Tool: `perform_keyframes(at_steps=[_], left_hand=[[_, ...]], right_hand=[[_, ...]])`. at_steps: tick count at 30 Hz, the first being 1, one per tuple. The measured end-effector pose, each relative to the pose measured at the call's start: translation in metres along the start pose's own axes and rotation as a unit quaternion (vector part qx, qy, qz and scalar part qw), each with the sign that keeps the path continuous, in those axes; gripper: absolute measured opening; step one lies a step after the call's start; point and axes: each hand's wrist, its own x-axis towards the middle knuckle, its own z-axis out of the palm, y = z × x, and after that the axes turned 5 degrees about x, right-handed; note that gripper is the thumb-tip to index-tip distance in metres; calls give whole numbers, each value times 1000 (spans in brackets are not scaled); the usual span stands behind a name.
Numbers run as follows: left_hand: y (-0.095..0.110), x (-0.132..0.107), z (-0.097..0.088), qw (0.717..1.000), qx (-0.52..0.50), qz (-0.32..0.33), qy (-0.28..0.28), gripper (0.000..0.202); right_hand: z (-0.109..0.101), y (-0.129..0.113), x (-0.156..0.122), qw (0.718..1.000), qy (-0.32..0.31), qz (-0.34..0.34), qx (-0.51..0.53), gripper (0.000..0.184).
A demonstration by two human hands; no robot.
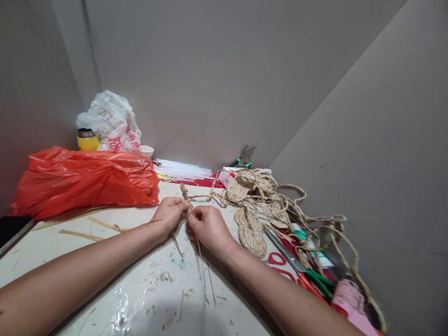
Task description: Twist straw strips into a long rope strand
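Over the middle of the white table [140, 280], my left hand [169, 215] and my right hand [207, 227] meet at a braided straw cord [185, 192]. Both are closed, thumbs against fingers, pinching the cord's near end. Loose straw strands hang below them toward the tabletop. From beyond my hands the cord runs right to a tangled heap of straw braid [266, 200]. Flat coiled straw pieces shaped like small soles lie there, one coiled sole [250, 233] just right of my right hand. The exact grip is partly hidden by my fingers.
A red plastic bag [91, 179] lies left, with a white bag [112, 121], yellow jar [87, 140] and cup [146, 151] behind. White sticks [182, 170] and pruning shears [245, 157] sit at the back. Scissors [285, 249] and a pink roll [348, 298] lie right. Grey walls enclose the table.
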Motion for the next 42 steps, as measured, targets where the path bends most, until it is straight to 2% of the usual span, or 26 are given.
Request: perform_keyframes(at_steps=[2, 4, 7, 10, 13, 15, 17, 19, 22, 24, 27, 31, 36, 39, 42], left_hand=[[1, 0, 0, 1000, -4, -2, -7, 9], [2, -1, -1, 1000, -1, 4, -7, 10], [3, 0, -2, 1000, -6, -1, -13, 13], [6, 2, -5, 998, -36, -14, -41, 14], [10, 4, -10, 994, -62, -26, -80, 17], [14, 5, -13, 992, -72, -37, -100, 18], [17, 5, -15, 989, -79, -44, -113, 17], [19, 5, -16, 988, -82, -42, -124, 16], [22, 5, -17, 987, -76, -41, -133, 13], [23, 5, -18, 989, -67, -48, -121, 12], [22, 6, -20, 991, -42, -58, -111, 16], [21, 6, -22, 990, -4, -39, -135, 16], [19, 6, -23, 992, 46, 16, -116, 20], [20, 6, -23, 990, 86, 37, -108, 17], [22, 6, -25, 984, 135, 44, -108, 15]], right_hand=[[3, 2, -1, 994, 30, -56, -93, 25], [2, 1, -3, 985, 42, -86, -146, 26], [-7, -3, -4, 980, 5, -106, -171, 25], [-27, -8, -3, 982, -24, -115, -145, 28], [-45, -13, 4, 989, 36, -114, -83, 28], [-47, -14, 9, 991, 52, -110, -46, 22], [-43, -12, 15, 997, 8, -81, 19, 18], [-35, -9, 21, 986, -80, -12, 144, 18], [-28, -5, 26, 928, -193, 108, 299, 23], [-27, -4, 28, 909, -228, 152, 313, 25], [-31, -3, 30, 915, -246, 166, 275, 30], [-34, 1, 34, 915, -261, 189, 244, 31], [-33, 10, 37, 854, -326, 213, 346, 23], [-29, 11, 35, 839, -310, 230, 383, 20], [-25, 8, 30, 858, -262, 235, 374, 17]])
